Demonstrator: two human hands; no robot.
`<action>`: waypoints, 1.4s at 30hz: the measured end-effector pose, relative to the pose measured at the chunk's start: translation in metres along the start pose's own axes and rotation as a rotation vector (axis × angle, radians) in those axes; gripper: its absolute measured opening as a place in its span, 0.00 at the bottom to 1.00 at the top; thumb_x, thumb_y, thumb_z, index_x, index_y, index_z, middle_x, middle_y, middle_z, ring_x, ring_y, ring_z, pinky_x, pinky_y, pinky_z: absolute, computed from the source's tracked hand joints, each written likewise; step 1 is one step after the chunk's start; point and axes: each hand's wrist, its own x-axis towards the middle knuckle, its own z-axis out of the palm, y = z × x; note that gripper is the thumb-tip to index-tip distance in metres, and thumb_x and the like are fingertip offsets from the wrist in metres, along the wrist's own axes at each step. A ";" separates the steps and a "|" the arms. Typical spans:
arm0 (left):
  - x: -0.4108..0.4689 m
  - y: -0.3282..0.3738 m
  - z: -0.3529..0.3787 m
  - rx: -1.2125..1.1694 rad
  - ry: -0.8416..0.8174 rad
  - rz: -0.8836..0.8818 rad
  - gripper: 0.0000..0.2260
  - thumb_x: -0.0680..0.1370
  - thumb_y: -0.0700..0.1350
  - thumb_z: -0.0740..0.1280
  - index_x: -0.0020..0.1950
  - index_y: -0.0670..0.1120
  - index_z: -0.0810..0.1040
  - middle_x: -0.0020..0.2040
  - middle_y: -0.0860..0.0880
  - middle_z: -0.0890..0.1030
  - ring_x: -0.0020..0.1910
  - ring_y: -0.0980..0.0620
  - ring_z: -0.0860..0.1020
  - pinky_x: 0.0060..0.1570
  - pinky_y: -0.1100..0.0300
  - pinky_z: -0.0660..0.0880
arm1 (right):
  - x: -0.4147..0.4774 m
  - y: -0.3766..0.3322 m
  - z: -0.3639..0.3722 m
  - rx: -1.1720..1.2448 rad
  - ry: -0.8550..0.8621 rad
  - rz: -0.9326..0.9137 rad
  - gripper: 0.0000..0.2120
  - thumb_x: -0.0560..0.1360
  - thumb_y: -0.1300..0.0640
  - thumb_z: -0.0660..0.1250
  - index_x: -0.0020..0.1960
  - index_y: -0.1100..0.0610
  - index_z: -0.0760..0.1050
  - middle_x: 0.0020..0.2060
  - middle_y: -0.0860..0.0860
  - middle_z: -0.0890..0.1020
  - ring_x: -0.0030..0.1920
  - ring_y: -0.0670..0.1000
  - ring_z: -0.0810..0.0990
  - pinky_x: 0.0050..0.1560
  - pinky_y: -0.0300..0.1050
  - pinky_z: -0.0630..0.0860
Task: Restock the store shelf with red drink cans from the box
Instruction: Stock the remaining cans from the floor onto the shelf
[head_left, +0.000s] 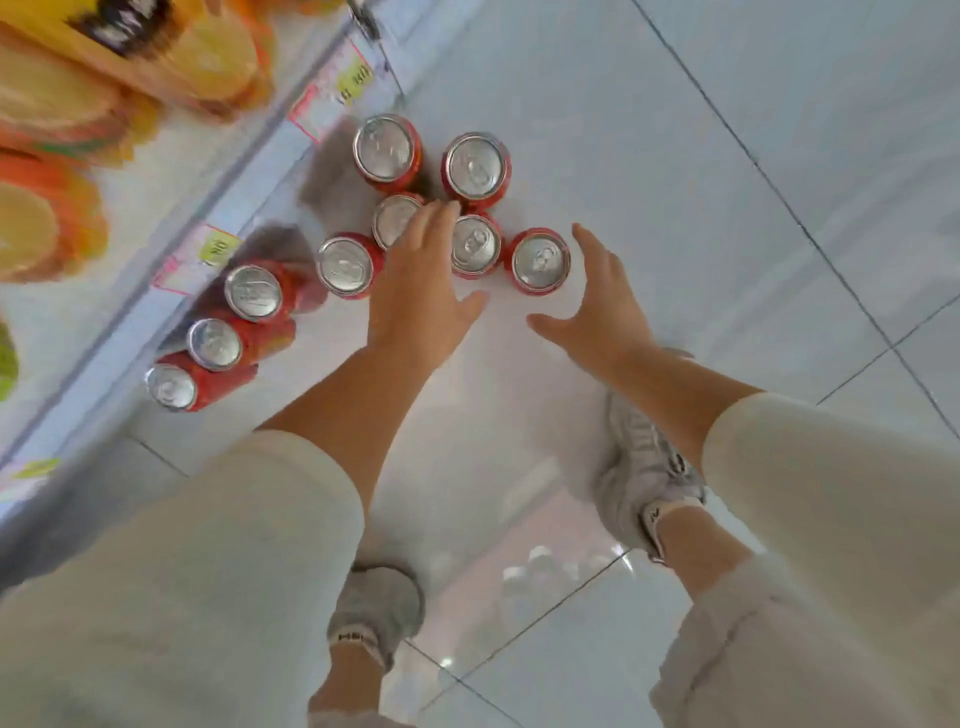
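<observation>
Pale, glossy floor tiles (701, 156) with dark grout lines fill most of the view, seen from straight above. Along the left edge a white store shelf (171, 218) runs diagonally, its front rail fitted with price tags (337, 88) edged in pink with yellow-green labels. Orange and yellow packets (93, 78) are stacked on the shelf level above, blurred.

Nine red drink cans with silver tops are seen. Six are stood upright in a loose cluster on the floor: one nearest the shelf rail (387, 150), one beside it (477, 166), one partly covered by fingers (396, 218), one at the cluster's left (345, 266), one in the middle (475, 244) and one at the right (541, 261). Three more (215, 344) are lined up in a row at the shelf's lower edge, tops turned toward the camera.

The left hand (421, 291) is spread flat and wide above the cluster, fingertips over the gap between the partly covered can and the middle one; nothing is gripped. The right hand (597, 306) is held open and cupped just beside the right-hand can, thumb stretched inward, also empty. Whether either hand touches a can cannot be told.

Cream sleeves (234, 545) are pushed up both forearms. Grey sneakers (639, 467) are planted on the tiles below.
</observation>
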 end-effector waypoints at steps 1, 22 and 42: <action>0.007 0.000 0.005 0.045 0.027 0.029 0.37 0.71 0.49 0.77 0.76 0.45 0.65 0.75 0.46 0.66 0.73 0.45 0.66 0.68 0.53 0.67 | 0.006 0.002 0.005 0.012 0.013 -0.021 0.48 0.68 0.51 0.77 0.78 0.45 0.50 0.75 0.49 0.60 0.73 0.51 0.63 0.71 0.49 0.64; -0.123 0.105 -0.257 -0.377 0.111 -0.001 0.32 0.59 0.60 0.73 0.60 0.49 0.78 0.52 0.59 0.78 0.51 0.62 0.74 0.55 0.72 0.71 | -0.180 -0.174 -0.167 0.306 0.021 -0.050 0.29 0.58 0.54 0.80 0.55 0.48 0.70 0.46 0.41 0.80 0.43 0.32 0.78 0.42 0.26 0.72; -0.491 0.234 -0.778 -0.245 0.824 0.340 0.37 0.60 0.63 0.72 0.67 0.68 0.62 0.59 0.66 0.76 0.56 0.64 0.76 0.55 0.66 0.72 | -0.628 -0.577 -0.365 0.372 0.156 -0.904 0.23 0.60 0.52 0.75 0.53 0.43 0.73 0.41 0.33 0.82 0.42 0.34 0.80 0.40 0.26 0.72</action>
